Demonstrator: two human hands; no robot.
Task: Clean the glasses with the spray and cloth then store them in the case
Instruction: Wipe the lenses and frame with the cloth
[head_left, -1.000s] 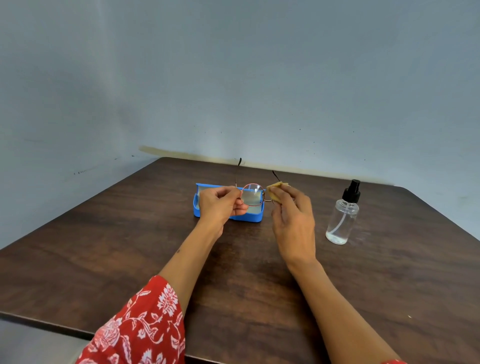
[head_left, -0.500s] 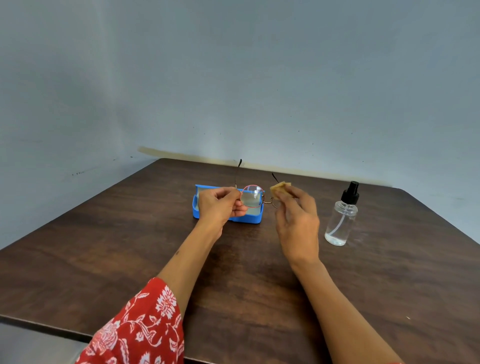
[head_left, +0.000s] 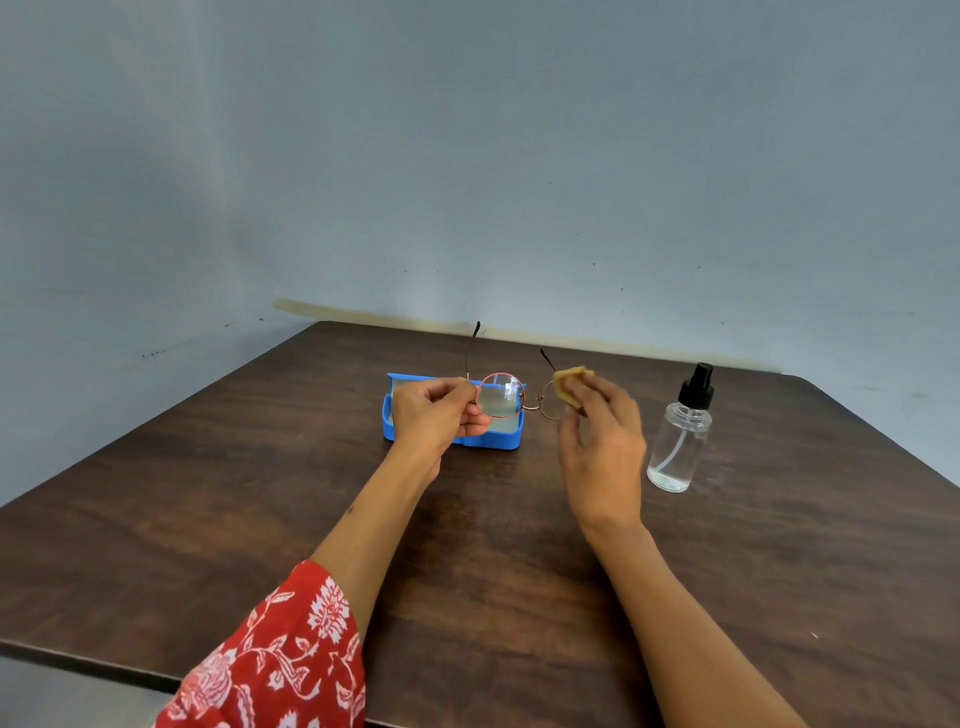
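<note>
While the left hand pinches the round metal-framed glasses over the open blue case, the right hand pinches a yellow cloth on the other lens; clear spray bottle at 3 o'clock.

Both forearms reach forward from the lower edge of the view, hands raised side by side. The left hand is curled, back toward the camera, its fingers and thumb pinching the glasses at their left rim. The right hand stands upright, back also toward the camera, fingers loosely bent, its fingertips pinching the cloth at the top. A red patterned sleeve covers the left upper arm; the right forearm is bare.
</note>
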